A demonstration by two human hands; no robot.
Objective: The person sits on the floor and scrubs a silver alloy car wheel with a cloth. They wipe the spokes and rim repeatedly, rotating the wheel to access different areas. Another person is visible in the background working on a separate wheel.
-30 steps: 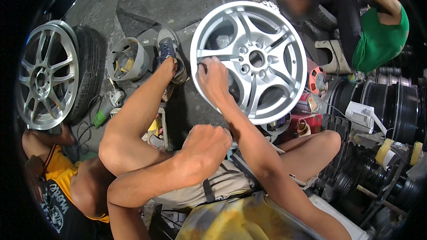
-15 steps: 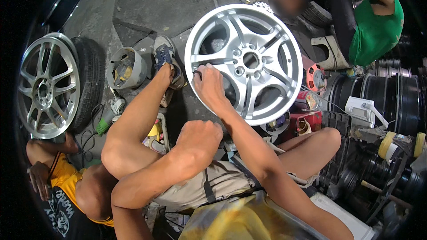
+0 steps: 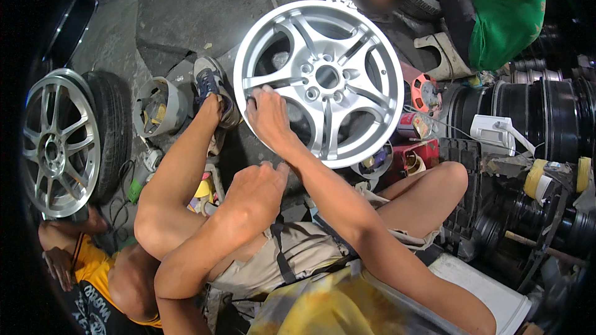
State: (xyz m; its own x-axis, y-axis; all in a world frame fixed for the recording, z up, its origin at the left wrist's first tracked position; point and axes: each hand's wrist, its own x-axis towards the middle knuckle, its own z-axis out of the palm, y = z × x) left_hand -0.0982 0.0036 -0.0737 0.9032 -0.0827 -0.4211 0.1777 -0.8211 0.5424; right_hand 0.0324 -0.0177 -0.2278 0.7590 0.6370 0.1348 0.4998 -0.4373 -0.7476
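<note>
A silver five-spoke alloy wheel (image 3: 325, 96) sits directly in front of the seated person, its spoked face and round centre bore turned up toward the camera; what bears it underneath cannot be made out. The right hand (image 3: 269, 116) lies at the wheel's left side, over the outer lip and next to the end of one spoke, its fingers bent inward; whether they grasp the lip or something small is hidden. The left hand (image 3: 257, 189) is curled, back upward, just below the wheel's lower edge and near the right forearm; its fingers are mostly tucked out of sight, so I cannot tell whether they hold anything. Left of the wheel are the person's sneaker (image 3: 211, 84) and, beyond it, a grey bucket (image 3: 178, 108) with odds and ends inside, standing on the dark floor (image 3: 180, 12). A green-and-grey power tool (image 3: 149, 164) lies below the bucket. Farther left, another alloy wheel stands upright beside a black tyre (image 3: 110, 136), near a person in orange and black clothing (image 3: 92, 263). At upper right sits a co-worker in a green top (image 3: 509, 22), above a row of dark wheel rims (image 3: 528, 118).
</note>
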